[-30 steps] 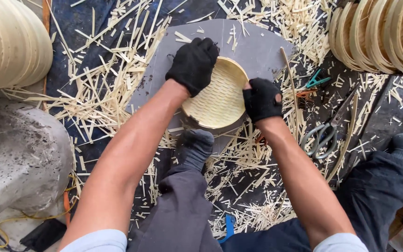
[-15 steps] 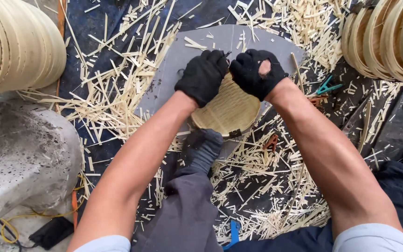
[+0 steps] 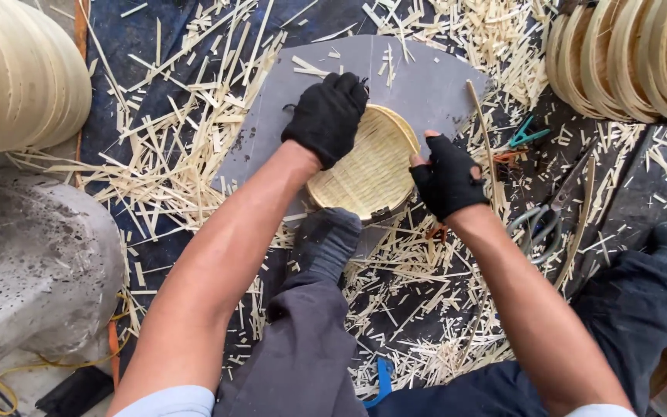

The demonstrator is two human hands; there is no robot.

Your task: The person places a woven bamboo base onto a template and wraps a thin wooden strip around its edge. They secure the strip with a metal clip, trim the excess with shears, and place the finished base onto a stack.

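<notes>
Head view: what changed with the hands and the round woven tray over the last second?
The right hand, at the woven tray's right edge a second ago, went up to the top rim beside the left hand, then came back down to the right edge. The left hand kept its grip on the top rim. The tray stayed on the grey board, braced by the socked foot.

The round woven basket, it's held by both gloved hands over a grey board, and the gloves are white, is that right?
Not quite. The head view shows the gloves are black, not white. The rest holds: the left hand and right hand both hold the round woven basket over the grey board.
</notes>
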